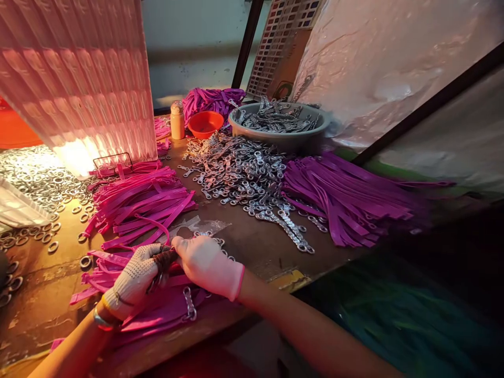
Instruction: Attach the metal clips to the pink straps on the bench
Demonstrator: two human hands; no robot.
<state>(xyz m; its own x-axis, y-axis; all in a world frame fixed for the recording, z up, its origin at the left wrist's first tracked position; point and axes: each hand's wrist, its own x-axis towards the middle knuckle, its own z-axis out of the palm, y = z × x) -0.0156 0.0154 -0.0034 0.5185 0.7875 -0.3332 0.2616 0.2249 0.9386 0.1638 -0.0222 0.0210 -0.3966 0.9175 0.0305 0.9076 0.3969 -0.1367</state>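
While both gloved hands pinch, left hand (134, 281) and right hand (207, 265) closed on what seems a pink strap (157, 286) at the table (255, 247) edge, the loose metal link (189, 304) could slip off.

The left hand (136, 281) wears a white knitted glove speckled with small dark dots, its fingertips darkened to a brownish, worn patch. At that wrist sits a metal bangle with a thin yellow band beside it. The right hand (207, 265) wears a smooth, plain white glove with a thin pink edge at the cuff. Both forearms are bare, with no sleeves showing.
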